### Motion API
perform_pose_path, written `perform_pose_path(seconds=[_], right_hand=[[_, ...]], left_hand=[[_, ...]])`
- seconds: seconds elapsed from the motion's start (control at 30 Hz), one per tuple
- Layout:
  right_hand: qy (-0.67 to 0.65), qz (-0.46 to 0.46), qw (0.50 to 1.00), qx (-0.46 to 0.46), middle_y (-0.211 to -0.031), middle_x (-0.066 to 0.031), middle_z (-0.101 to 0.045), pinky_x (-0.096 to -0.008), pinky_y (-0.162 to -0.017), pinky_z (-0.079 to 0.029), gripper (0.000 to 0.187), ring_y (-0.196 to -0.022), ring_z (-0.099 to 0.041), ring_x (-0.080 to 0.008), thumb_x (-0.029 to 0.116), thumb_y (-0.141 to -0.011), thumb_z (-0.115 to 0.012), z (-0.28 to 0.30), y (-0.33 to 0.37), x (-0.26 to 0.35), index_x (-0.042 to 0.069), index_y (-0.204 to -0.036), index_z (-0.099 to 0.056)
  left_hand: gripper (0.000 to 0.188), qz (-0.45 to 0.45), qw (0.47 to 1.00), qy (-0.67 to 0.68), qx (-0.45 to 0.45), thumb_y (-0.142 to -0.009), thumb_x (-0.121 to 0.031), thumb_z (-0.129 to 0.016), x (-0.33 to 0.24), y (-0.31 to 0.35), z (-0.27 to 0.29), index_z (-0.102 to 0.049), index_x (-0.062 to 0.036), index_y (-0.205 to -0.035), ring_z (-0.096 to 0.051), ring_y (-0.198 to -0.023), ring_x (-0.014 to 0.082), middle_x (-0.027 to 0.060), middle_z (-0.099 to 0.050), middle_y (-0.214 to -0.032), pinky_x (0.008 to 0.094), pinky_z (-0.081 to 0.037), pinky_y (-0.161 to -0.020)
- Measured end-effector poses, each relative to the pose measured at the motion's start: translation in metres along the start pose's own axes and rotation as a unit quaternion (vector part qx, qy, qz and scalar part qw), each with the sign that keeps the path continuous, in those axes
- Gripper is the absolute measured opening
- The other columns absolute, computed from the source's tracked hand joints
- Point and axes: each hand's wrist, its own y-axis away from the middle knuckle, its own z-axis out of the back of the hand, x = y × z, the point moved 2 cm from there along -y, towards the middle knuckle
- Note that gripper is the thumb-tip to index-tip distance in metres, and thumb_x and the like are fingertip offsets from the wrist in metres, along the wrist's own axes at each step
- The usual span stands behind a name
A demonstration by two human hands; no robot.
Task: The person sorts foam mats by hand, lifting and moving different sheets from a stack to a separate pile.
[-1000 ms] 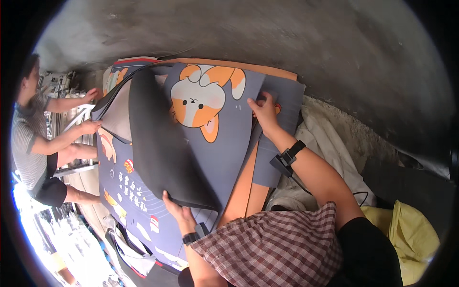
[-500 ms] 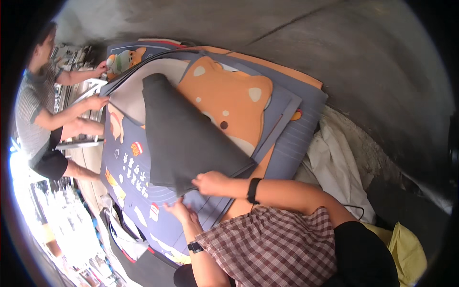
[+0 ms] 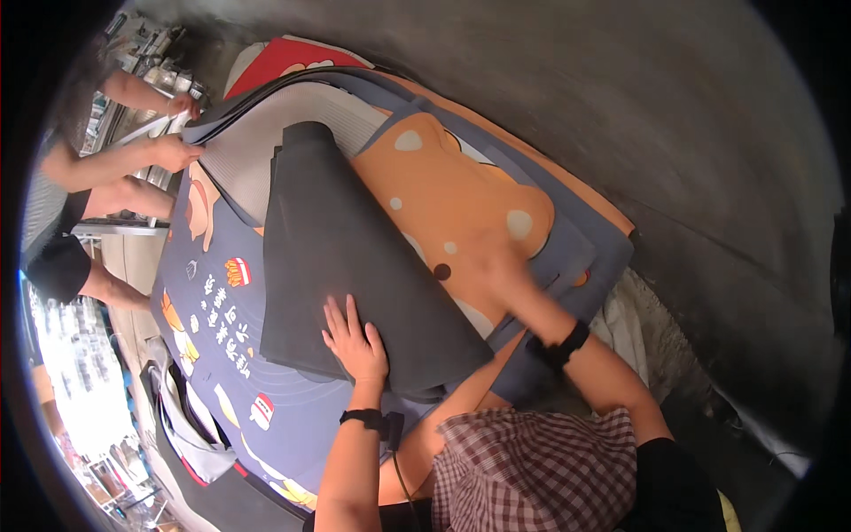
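My left hand (image 3: 355,348) lies flat on a folded dark grey sheet (image 3: 341,239), its fingers spread. The sheet tapers to a rounded fold at the far end and rests on a stack of printed mats (image 3: 257,306) in blue-grey. Over the orange animal-head print (image 3: 461,177) of a mat is my right hand (image 3: 501,270), so smeared by motion that its fingers cannot be made out. At the left, a co-worker's hands (image 3: 177,146) grip the mats' lifted far edge, where a pale ribbed underside (image 3: 248,142) shows.
Behind the stack rises a dark grey surface (image 3: 638,106). A red printed piece (image 3: 292,66) shows at the far end. Pale cloth (image 3: 625,324) lies right of the stack, and a grey-white bundle (image 3: 182,412) at the lower left. Checked fabric (image 3: 532,470) covers my lap.
My left hand has moved from the sheet's near edge onto its top. My right hand has let go of the sheet and moved right, over the orange print. The co-worker's mat edge is folded further over.
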Motion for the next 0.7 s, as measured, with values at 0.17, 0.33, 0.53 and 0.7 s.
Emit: perform_pose_path(seconds=[0.17, 0.33, 0.53, 0.7], right_hand=[[0.276, -0.113, 0.936, -0.188, -0.122, -0.0188, -0.044, -0.0423, -0.097, -0.031, 0.065, -0.114, -0.038, -0.0353, 0.040, -0.076, -0.061, 0.049, -0.038, -0.088, -0.001, -0.123, -0.043], [0.194, -0.187, 0.952, -0.148, -0.126, -0.0172, -0.042, -0.0415, -0.100, -0.031, 0.076, -0.119, -0.036, -0.0331, 0.050, -0.071, -0.066, 0.047, -0.043, -0.089, -0.002, -0.122, -0.045], [0.199, -0.164, 0.954, -0.155, -0.125, -0.0166, -0.045, -0.0405, -0.097, -0.036, 0.074, -0.118, -0.038, -0.0311, 0.050, -0.071, -0.066, 0.046, -0.041, -0.091, 0.000, -0.122, -0.046], [0.169, -0.166, 0.959, -0.154, -0.124, -0.0172, -0.046, -0.0398, -0.097, -0.035, 0.073, -0.118, -0.038, -0.0313, 0.049, -0.072, -0.066, 0.048, -0.041, -0.088, 0.000, -0.122, -0.045]], left_hand=[[0.052, -0.012, 1.000, -0.009, 0.016, -0.086, -0.028, -0.033, -0.004, -0.001, 0.001, -0.034, -0.0105, -0.135, -0.018, -0.133, 0.0329, 0.0138, -0.020, -0.145, 0.0551, -0.012, -0.103], [0.054, -0.015, 1.000, 0.004, 0.021, -0.088, -0.034, -0.029, 0.004, -0.001, -0.001, -0.035, -0.0064, -0.134, -0.018, -0.133, 0.0355, 0.0171, -0.021, -0.144, 0.0550, -0.010, -0.103], [0.053, -0.010, 0.999, 0.018, 0.025, -0.087, -0.035, -0.031, 0.005, 0.000, -0.002, -0.039, -0.0068, -0.131, -0.019, -0.132, 0.0381, 0.0188, -0.021, -0.143, 0.0598, -0.012, -0.100], [0.053, -0.010, 0.999, 0.021, 0.026, -0.087, -0.036, -0.030, 0.006, 0.001, -0.002, -0.040, -0.0061, -0.130, -0.019, -0.131, 0.0387, 0.0192, -0.022, -0.143, 0.0597, -0.012, -0.100]])
